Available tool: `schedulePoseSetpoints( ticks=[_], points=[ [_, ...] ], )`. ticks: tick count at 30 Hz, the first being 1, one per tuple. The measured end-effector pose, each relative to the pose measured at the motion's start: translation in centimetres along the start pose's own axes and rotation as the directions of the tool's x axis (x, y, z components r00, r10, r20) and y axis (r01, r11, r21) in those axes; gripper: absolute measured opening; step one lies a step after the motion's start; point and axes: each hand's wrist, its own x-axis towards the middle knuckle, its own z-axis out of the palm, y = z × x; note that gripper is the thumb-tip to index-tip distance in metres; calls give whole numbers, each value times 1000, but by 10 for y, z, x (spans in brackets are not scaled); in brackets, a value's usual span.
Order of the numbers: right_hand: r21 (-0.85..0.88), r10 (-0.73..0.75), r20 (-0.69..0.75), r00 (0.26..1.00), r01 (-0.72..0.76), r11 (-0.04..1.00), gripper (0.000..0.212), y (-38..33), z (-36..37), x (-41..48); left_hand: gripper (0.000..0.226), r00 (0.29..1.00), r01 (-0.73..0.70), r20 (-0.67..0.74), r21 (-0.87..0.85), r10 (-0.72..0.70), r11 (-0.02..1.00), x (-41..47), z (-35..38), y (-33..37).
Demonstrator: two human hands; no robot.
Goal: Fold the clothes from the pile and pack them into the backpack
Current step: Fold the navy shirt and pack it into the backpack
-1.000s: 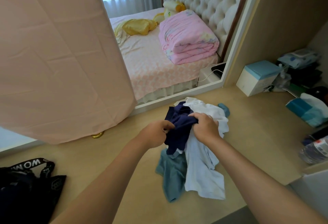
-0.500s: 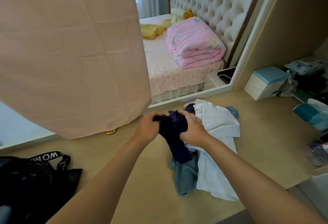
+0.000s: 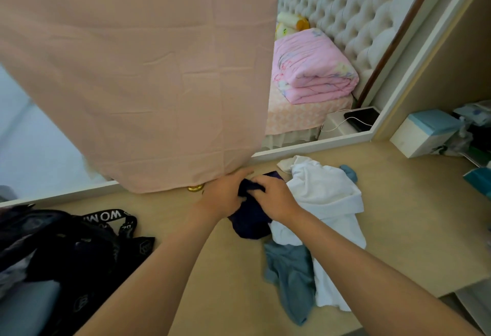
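Note:
A dark navy garment point(image 3: 249, 220) hangs bunched between my two hands over the beige tabletop. My left hand point(image 3: 224, 196) grips its left side and my right hand point(image 3: 275, 198) grips its top right. Beside it to the right lies the pile: a white garment point(image 3: 326, 202), a grey-blue garment point(image 3: 292, 277) under it and a small blue piece point(image 3: 349, 172) behind. The black backpack point(image 3: 66, 250), with a lettered strap, lies open at the lower left.
A pink cloth point(image 3: 148, 69) hangs over a mirror point(image 3: 318, 77) along the back edge of the beige table point(image 3: 411, 216). A white and blue box point(image 3: 425, 132) and other clutter stand at the right. A gold knob point(image 3: 195, 188) sits under the cloth.
My hands have lifted the navy garment off the pile and brought it left, bunching it closer together. The view has swung left, showing more of the backpack.

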Motion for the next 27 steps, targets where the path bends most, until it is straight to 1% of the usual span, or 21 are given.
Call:
schedulePoseSetpoints(
  ticks=[1,2,3,4,5,6,7,8,10,12,14,17,18,20,21,22,23,24,25,26,27],
  points=[
    [19,-2,38,999,2,1000,21,0,5,-2,46,998,20,-62,3,-19,1000,-3,5,-10],
    [-10,4,76,997,-3,1000,33,5,8,-4,31,993,61,-104,20,-58,998,-8,10,-21],
    [-109,10,122,993,3,994,49,14,10,-6,23,986,125,-120,46,-118,991,-14,14,-30],
    [-283,57,185,981,-2,959,66,27,11,-8,19,975,205,-107,103,-194,973,-19,18,-40],
    [-474,137,242,961,-7,880,82,41,11,-11,18,960,281,-69,205,-273,938,-23,22,-48],
    [-628,240,271,932,-18,778,94,55,10,-16,23,937,334,-22,337,-347,880,-26,27,-54],
    [-723,324,272,906,-30,691,103,70,10,-19,32,915,354,12,455,-403,817,-26,34,-60],
    [-774,369,259,892,-37,632,109,81,11,-22,43,913,335,33,508,-407,794,-25,43,-63],
    [-822,365,241,900,-11,569,116,99,13,-23,63,948,230,103,433,-301,872,-16,62,-59],
    [-848,315,248,916,48,528,116,108,14,-21,67,966,107,192,304,-171,947,-1,81,-45],
    [-879,259,287,922,147,453,104,112,11,-16,67,963,39,246,284,-113,958,14,102,-31],
    [-871,161,324,932,227,436,54,111,-7,-5,75,943,35,304,304,-132,952,29,131,-20],
    [-872,143,298,944,208,443,40,112,-18,-1,76,934,48,326,299,-150,953,30,137,-20],
    [-882,104,168,980,102,460,15,120,-44,3,68,916,39,362,345,-171,938,28,143,-21],
    [-899,79,87,993,44,436,13,125,-59,3,61,912,16,370,395,-175,919,26,143,-22],
    [-926,83,35,996,1,379,15,131,-73,4,53,909,3,374,437,-184,900,24,145,-25],
    [-952,145,4,989,-40,303,16,137,-84,4,49,905,17,374,447,-204,894,22,145,-27],
    [-964,211,-28,977,-82,253,17,141,-90,4,47,899,43,378,424,-220,905,20,148,-32],
    [-966,245,-48,968,-107,235,20,145,-91,3,47,896,93,376,359,-235,929,18,149,-34],
    [-949,242,-45,969,-117,291,29,147,-87,2,47,901,140,364,274,-237,951,17,150,-37],
    [-911,222,-4,975,-96,402,44,145,-79,-1,45,912,175,338,195,-234,965,16,149,-37]
  ],
)
